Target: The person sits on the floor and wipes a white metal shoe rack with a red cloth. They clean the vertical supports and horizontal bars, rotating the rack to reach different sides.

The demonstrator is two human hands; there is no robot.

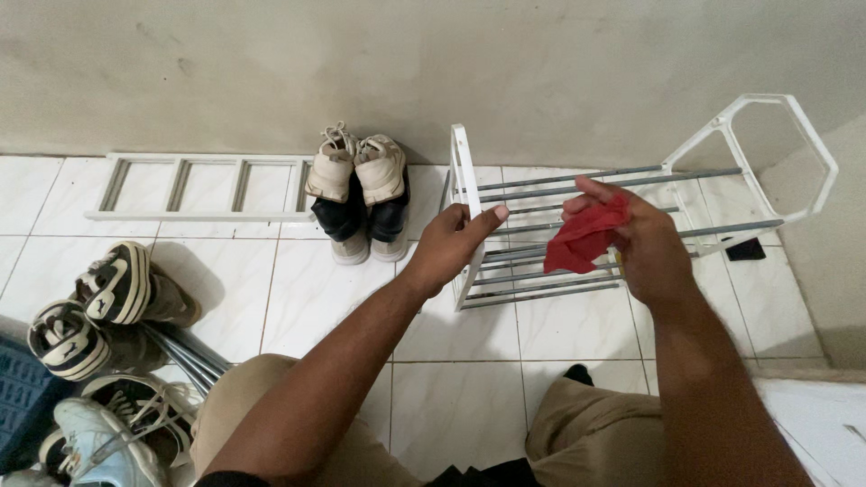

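Note:
A white shoe rack (767,135) with grey metal bars stands on the tiled floor against the wall. My left hand (451,243) grips the rack's white left side panel (462,171) near its top. My right hand (636,239) holds a crumpled red cloth (582,242) just above the rack's bars, fingers pinched on it.
A pair of beige-and-black shoes (359,194) stands by the wall left of the rack. A loose white ladder-shaped panel (203,188) lies on the floor. More sneakers (99,311) and grey rods (189,356) sit at the lower left. My knees are at the bottom.

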